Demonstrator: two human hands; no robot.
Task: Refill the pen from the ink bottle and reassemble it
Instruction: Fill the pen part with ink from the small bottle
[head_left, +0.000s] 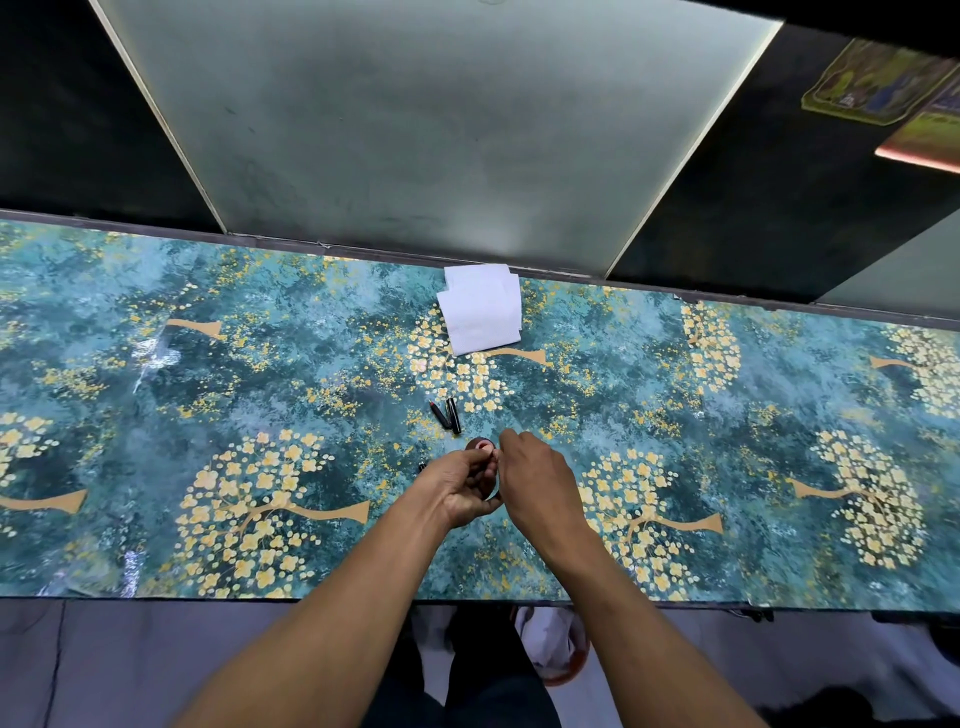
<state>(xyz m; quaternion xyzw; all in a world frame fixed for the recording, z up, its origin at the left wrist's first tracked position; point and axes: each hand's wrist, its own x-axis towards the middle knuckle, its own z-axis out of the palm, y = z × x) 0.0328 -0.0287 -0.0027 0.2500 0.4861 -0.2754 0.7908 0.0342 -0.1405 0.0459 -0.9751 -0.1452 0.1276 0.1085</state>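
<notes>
My left hand (462, 486) is wrapped around a small dark ink bottle (490, 487) standing on the table. Its round open mouth (479, 445) shows reddish just above my fingers. My right hand (530, 475) comes in from the right, fingertips pinched together at the mouth's right edge on something small, mostly hidden; it looks like a pen part. Two black pen pieces lie side by side just beyond: one with a red tip (439, 414) and a longer barrel (454, 415). A small black piece (422, 466) peeks out left of my left hand.
A folded white tissue (480, 312) lies near the table's far edge. The table (208, 415) has a glossy teal cover with a yellow tree pattern. A frosted glass panel (415, 130) rises behind it. My legs and a white bag (550, 644) are below the near edge.
</notes>
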